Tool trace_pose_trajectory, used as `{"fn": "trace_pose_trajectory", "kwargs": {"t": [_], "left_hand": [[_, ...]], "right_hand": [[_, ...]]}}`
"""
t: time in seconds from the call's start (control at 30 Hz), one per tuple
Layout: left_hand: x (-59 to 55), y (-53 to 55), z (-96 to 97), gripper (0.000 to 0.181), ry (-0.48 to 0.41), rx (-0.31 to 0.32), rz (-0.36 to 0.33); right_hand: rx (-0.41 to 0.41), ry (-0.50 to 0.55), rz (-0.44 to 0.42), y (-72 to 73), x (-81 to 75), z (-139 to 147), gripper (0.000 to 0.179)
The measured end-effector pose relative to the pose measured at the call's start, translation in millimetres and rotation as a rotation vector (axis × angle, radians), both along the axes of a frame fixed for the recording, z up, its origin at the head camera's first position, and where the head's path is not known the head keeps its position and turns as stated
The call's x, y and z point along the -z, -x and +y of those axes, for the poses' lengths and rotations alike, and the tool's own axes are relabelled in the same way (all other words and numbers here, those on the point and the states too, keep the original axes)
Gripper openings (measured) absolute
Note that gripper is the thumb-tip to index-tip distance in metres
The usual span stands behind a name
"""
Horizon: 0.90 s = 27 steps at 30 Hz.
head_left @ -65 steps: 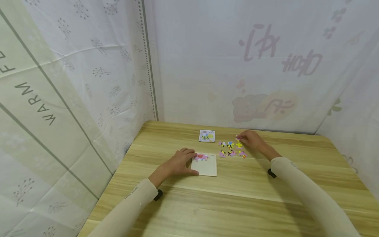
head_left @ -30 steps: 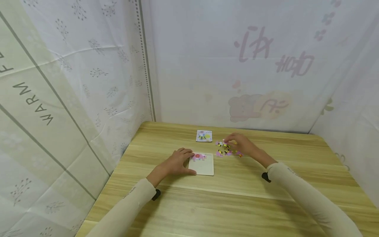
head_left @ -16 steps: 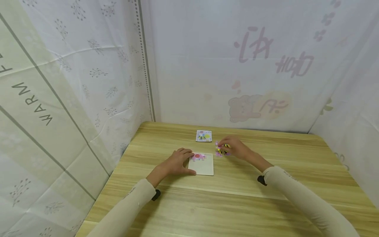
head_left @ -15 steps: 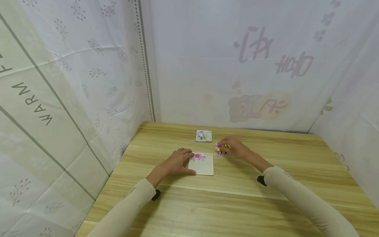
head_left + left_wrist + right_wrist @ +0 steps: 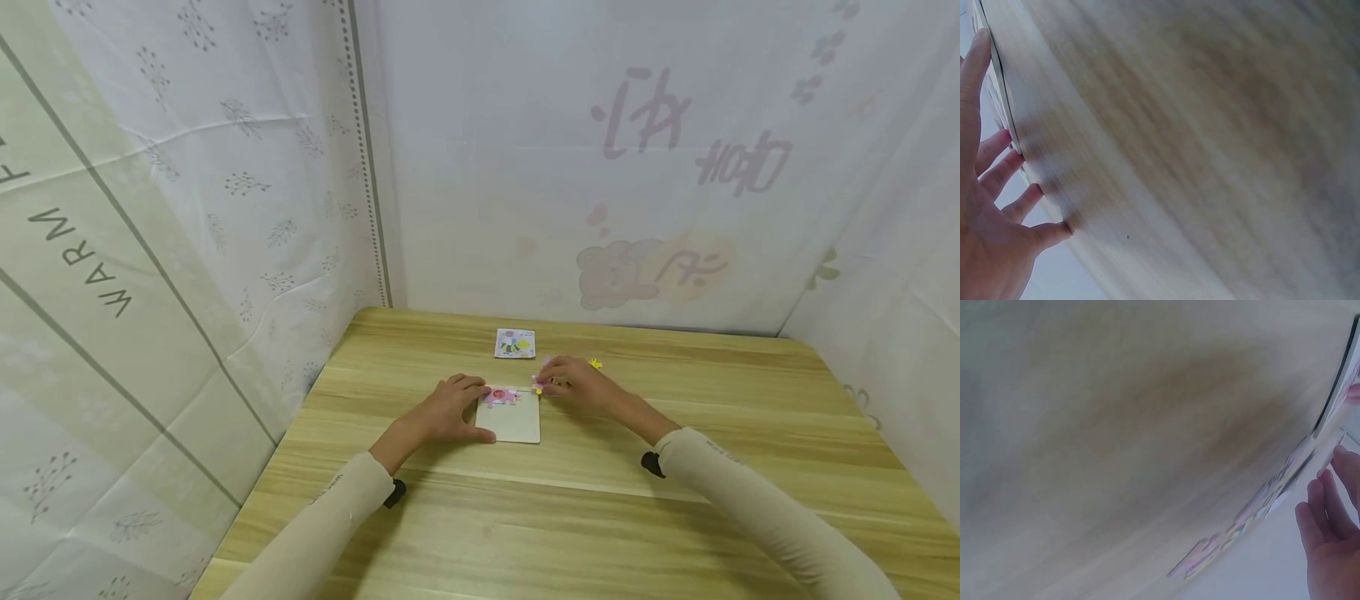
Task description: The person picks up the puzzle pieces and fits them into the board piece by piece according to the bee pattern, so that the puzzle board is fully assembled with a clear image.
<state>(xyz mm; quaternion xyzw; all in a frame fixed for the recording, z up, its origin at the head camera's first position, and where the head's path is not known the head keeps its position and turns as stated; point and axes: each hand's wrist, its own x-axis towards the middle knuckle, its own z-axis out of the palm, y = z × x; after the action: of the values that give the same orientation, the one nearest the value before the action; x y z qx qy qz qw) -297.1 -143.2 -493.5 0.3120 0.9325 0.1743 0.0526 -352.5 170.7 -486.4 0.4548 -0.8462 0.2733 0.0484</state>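
A white square puzzle tray (image 5: 517,423) lies flat on the table. Joined pink pieces with a red circle (image 5: 499,397) fill part of its far left area. My left hand (image 5: 450,408) rests along the tray's left side, its thumb at the near corner and fingertips at the far one; in the left wrist view its fingers are spread and nearly straight. Between thumb and fingers my right hand (image 5: 583,385) pinches a small puzzle piece (image 5: 1329,464), just beyond the tray's far right corner. Its picture is mostly covered by the fingers. Loose puzzle pieces (image 5: 1229,534) lie beneath and behind that hand, partly hidden.
A square picture card (image 5: 515,343) showing a striped bee lies behind the tray. One yellow piece (image 5: 596,363) shows past the right hand. Printed curtains (image 5: 480,167) rise behind the wood-grain table (image 5: 480,525) and on both sides.
My right hand has moved left and nearer, from the far side of the loose pieces to the tray's far right corner, now with a piece pinched. My left hand stays on the tray.
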Motion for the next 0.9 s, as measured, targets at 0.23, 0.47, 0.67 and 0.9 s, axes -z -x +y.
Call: {"fn": "trace_pose_trajectory", "kwargs": {"t": [0.23,0.47,0.67,0.9], "left_hand": [[-1.5,-1.4,0.1,0.090,-0.003,-0.001,-0.004],[0.4,-0.1,-0.2,0.090,-0.001,-0.006,0.001],[1.3,0.7,-0.5,0.090,0.000,0.000,0.002],[-0.2,0.4,0.3,0.091,0.000,0.007,0.005]], "right_hand": [[0.024,-0.058,0.004,-4.5,6.1,-7.6,0.018],[-0.019,-0.060,0.024,-6.7,10.9,-13.6,0.017],[-0.028,-0.088,0.019,-7.2,15.9,-18.1,0.016],[-0.014,-0.106,0.035,-12.1,14.1,-21.7,0.017]]}}
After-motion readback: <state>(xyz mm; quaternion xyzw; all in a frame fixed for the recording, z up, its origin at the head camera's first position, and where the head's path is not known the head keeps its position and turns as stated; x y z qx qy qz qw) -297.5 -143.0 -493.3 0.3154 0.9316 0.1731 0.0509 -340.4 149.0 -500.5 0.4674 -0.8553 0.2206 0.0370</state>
